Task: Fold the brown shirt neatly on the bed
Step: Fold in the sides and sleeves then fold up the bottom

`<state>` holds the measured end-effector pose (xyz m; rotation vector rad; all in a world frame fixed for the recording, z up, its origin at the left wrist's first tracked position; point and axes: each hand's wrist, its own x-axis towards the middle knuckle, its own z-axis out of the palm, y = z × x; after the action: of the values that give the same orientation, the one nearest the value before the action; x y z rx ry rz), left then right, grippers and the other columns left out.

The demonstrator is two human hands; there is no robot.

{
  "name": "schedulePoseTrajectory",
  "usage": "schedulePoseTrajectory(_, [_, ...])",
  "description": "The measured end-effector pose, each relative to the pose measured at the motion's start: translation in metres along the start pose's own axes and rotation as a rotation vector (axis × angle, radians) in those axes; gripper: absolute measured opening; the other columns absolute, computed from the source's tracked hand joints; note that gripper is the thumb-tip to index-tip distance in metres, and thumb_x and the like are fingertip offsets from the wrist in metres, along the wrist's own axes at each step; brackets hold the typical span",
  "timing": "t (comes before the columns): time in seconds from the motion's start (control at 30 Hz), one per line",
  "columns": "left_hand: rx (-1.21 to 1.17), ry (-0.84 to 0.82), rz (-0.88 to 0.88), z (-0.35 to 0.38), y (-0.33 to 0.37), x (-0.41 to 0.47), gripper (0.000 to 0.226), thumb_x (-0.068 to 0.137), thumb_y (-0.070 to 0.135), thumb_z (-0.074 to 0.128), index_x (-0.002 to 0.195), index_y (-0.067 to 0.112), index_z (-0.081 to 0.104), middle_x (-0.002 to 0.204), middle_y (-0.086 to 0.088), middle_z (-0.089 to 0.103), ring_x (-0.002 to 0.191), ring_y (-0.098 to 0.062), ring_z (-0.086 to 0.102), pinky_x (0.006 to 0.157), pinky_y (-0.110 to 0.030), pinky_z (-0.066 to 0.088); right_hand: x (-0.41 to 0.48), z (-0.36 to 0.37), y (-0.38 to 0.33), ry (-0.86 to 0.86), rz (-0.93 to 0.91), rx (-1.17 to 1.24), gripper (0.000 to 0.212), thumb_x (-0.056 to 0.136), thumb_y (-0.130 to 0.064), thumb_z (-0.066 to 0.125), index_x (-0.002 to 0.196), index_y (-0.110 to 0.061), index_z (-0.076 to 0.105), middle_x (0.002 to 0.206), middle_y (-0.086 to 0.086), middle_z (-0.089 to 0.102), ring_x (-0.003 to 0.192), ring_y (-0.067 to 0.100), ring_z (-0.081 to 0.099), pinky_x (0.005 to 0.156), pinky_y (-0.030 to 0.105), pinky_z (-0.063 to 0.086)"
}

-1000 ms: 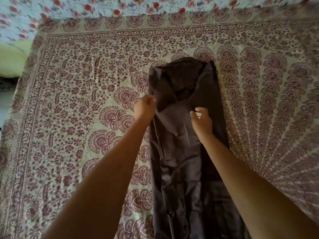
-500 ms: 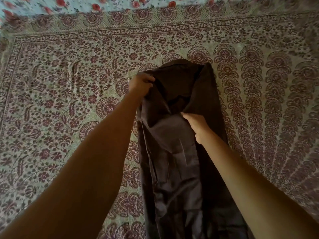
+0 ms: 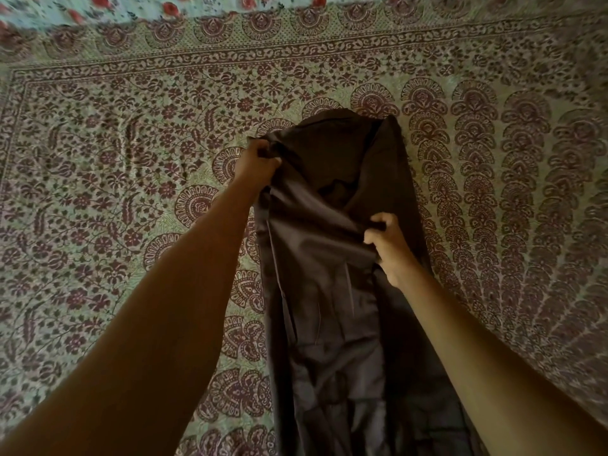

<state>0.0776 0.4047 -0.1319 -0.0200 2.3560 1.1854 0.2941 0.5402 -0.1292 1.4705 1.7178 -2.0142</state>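
The left hand (image 3: 258, 164), on a fully stretched bare arm, has its fingers curled tight around the upper left edge of the dark brown, smooth-fabric shirt (image 3: 329, 291), bunching the cloth there. The shirt lies as a long narrow strip down the middle of the bed's printed spread with maroon floral and paisley motifs on pale green (image 3: 115, 159), creased along its length, its far end rounded and partly lifted. To the right, the right hand (image 3: 386, 246) reaches in lower down, fingers and thumb pinching a fold at the shirt's right side. A lighter cloth printed with red flowers (image 3: 131, 8) lines the far edge.
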Motion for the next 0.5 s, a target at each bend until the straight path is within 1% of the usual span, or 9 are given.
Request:
schedulePoseTrajectory(0.07, [-0.002, -0.017, -0.01, 0.001, 0.002, 0.001, 0.039, 0.084, 0.019, 0.065, 0.12, 0.019, 0.049, 0.115, -0.01, 0.053, 0.095, -0.025, 0.058, 0.08, -0.039, 0.056, -0.003, 0.003, 0.0, -0.136, 0.03, 0.03, 0.031, 0.081, 0.006, 0.044, 0.087, -0.023, 0.052, 0.086, 0.004, 0.052, 0.077, 0.019, 0.052, 0.061, 0.03, 0.043])
schedulePoseTrajectory(0.13, [-0.034, 0.016, -0.017, 0.0, 0.007, 0.003, 0.025, 0.082, 0.012, 0.066, 0.1, 0.02, 0.051, 0.106, -0.009, 0.055, 0.076, -0.021, 0.057, 0.064, -0.034, 0.056, -0.004, 0.006, 0.003, -0.162, 0.016, 0.068, 0.024, 0.084, 0.001, 0.052, 0.085, -0.022, 0.057, 0.085, 0.002, 0.057, 0.077, 0.016, 0.056, 0.063, 0.03, 0.047])
schedulePoseTrajectory(0.17, [-0.056, 0.056, -0.007, -0.001, 0.007, 0.006, 0.022, 0.08, 0.009, 0.067, 0.088, 0.022, 0.051, 0.102, -0.009, 0.059, 0.073, -0.021, 0.057, 0.064, -0.036, 0.056, -0.002, 0.007, 0.005, -0.112, -0.028, 0.081, 0.016, 0.084, -0.004, 0.058, 0.087, -0.02, 0.06, 0.086, 0.0, 0.06, 0.079, 0.015, 0.058, 0.068, 0.03, 0.048])
schedulePoseTrajectory(0.23, [-0.062, 0.1, 0.019, -0.001, 0.005, 0.011, 0.024, 0.079, 0.005, 0.067, 0.072, 0.024, 0.054, 0.092, -0.005, 0.064, 0.081, -0.022, 0.06, 0.078, -0.041, 0.057, 0.002, 0.007, 0.009, 0.068, -0.152, 0.085, 0.012, 0.084, -0.01, 0.064, 0.096, -0.012, 0.063, 0.085, -0.001, 0.061, 0.08, 0.011, 0.058, 0.072, 0.025, 0.047])
schedulePoseTrajectory(0.27, [-0.054, 0.093, 0.03, 0.0, 0.002, 0.012, 0.022, 0.08, 0.003, 0.064, 0.073, 0.022, 0.059, 0.094, -0.004, 0.066, 0.086, -0.02, 0.06, 0.084, -0.039, 0.056, 0.004, 0.008, 0.009, 0.164, -0.206, 0.098, 0.015, 0.084, -0.01, 0.064, 0.099, -0.009, 0.063, 0.086, 0.001, 0.062, 0.081, 0.012, 0.058, 0.072, 0.023, 0.046])
schedulePoseTrajectory(0.3, [-0.031, 0.07, 0.033, 0.003, -0.001, 0.012, 0.021, 0.082, -0.001, 0.061, 0.082, 0.02, 0.066, 0.102, -0.006, 0.067, 0.091, -0.018, 0.061, 0.087, -0.035, 0.055, 0.006, 0.009, 0.009, 0.238, -0.242, 0.109, 0.016, 0.085, -0.009, 0.063, 0.1, -0.009, 0.061, 0.09, 0.003, 0.061, 0.083, 0.013, 0.058, 0.072, 0.022, 0.046])
schedulePoseTrajectory(0.33, [0.004, 0.034, 0.043, 0.006, -0.004, 0.012, 0.028, 0.083, -0.003, 0.057, 0.098, 0.017, 0.068, 0.113, -0.007, 0.065, 0.098, -0.018, 0.06, 0.089, -0.03, 0.053, 0.007, 0.01, 0.009, 0.278, -0.264, 0.118, 0.017, 0.086, -0.008, 0.062, 0.102, -0.01, 0.059, 0.095, 0.005, 0.06, 0.087, 0.014, 0.057, 0.071, 0.02, 0.046])
schedulePoseTrajectory(0.4, [0.08, -0.057, 0.067, 0.01, -0.005, 0.008, 0.045, 0.085, -0.002, 0.057, 0.125, 0.017, 0.058, 0.129, -0.009, 0.056, 0.115, -0.022, 0.056, 0.096, -0.027, 0.047, 0.007, 0.014, 0.011, 0.282, -0.279, 0.075, 0.028, 0.087, -0.007, 0.06, 0.113, -0.012, 0.053, 0.102, 0.003, 0.056, 0.09, 0.012, 0.054, 0.072, 0.018, 0.044])
schedulePoseTrajectory(0.5, [0.142, -0.113, 0.091, 0.009, -0.003, -0.004, 0.057, 0.086, 0.008, 0.059, 0.139, 0.022, 0.043, 0.141, -0.011, 0.041, 0.123, -0.027, 0.048, 0.102, -0.032, 0.044, -0.001, 0.015, 0.019, 0.255, -0.252, 0.05, 0.046, 0.085, -0.018, 0.064, 0.126, -0.016, 0.043, 0.106, 0.0, 0.052, 0.091, 0.012, 0.053, 0.07, 0.018, 0.044])
